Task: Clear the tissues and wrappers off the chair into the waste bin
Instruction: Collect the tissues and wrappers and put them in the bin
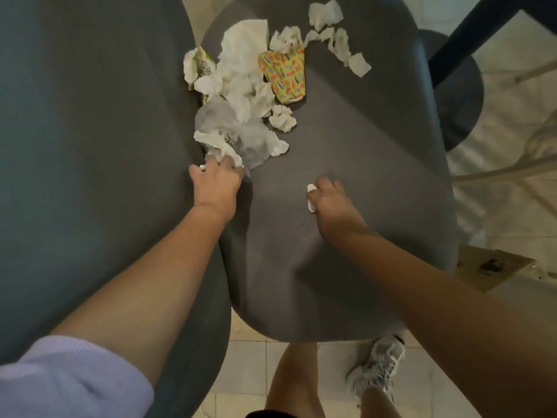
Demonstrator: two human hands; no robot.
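Head view: tissues [241,70] and yellow wrapper [284,75] on chair [346,146].

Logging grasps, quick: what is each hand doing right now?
Left hand: grips a crumpled tissue at the pile's near edge.
Right hand: holds a small tissue wad.

You are looking down on a dark grey chair seat [346,236]. On its far half lie crumpled white tissues [241,61], a clear plastic wrapper [229,128], a yellow patterned wrapper [284,75], a small tissue ball [282,118], a green-and-white wrapper [197,66] at the left edge, and a torn tissue strip [343,49] to the right.
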